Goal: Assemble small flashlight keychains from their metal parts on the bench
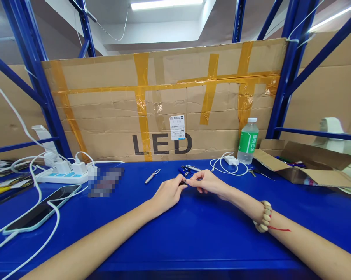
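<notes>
One dark piece (182, 182) in the pinched grip of left hand (170, 191) and right hand (206, 182), "LED"-lettered cardboard (175, 102) behind.

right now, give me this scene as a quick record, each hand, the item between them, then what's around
left hand: pinches a small dark item
right hand: fingertips drawn together at that item; whether they grip it is unclear
item detail: mostly hidden by fingers
right wrist: beaded bracelet with red string
surface: blue tabletop
left side: smartphone, white power strip
right side: upright green-labelled bottle, open cardboard box
backdrop: taped cardboard sheet printed LED
</notes>
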Tool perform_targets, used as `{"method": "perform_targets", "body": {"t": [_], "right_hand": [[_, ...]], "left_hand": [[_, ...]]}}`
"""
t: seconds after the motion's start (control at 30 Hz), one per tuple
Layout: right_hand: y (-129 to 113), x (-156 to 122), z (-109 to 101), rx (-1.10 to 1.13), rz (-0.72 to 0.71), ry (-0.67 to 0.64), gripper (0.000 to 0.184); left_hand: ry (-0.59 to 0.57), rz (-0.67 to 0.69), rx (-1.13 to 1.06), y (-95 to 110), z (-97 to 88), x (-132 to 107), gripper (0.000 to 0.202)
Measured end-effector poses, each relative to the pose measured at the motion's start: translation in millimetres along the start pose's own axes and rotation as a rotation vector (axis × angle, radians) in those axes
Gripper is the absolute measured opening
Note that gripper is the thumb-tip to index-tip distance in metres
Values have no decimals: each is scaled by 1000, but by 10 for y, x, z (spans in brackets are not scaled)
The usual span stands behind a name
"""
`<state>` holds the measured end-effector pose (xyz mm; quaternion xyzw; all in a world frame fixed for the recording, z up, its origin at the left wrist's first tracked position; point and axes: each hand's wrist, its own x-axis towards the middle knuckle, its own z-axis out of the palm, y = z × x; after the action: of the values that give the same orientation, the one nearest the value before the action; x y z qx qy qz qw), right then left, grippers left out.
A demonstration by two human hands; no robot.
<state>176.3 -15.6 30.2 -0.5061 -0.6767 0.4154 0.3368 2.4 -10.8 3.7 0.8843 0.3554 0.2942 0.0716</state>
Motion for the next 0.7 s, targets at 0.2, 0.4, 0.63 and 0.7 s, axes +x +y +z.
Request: {"method": "perform_targets", "body": {"t": [0.2,0.4,0.63,0.7], "right_hand": [[-14,-10,-7,97,74,-49,29],[-5,-1,2,142,91,-56,32],[13,7,18,145,63,-26,33],[5,5,19,139,59,-12,33]], "left_hand": [[77,14,31,-5,-3,-1,6],[136,41,60,-9,-8,-5,8],[183,57,68,-31,16,-7,8],[190,57,69,-37,21,-6,8]]}}
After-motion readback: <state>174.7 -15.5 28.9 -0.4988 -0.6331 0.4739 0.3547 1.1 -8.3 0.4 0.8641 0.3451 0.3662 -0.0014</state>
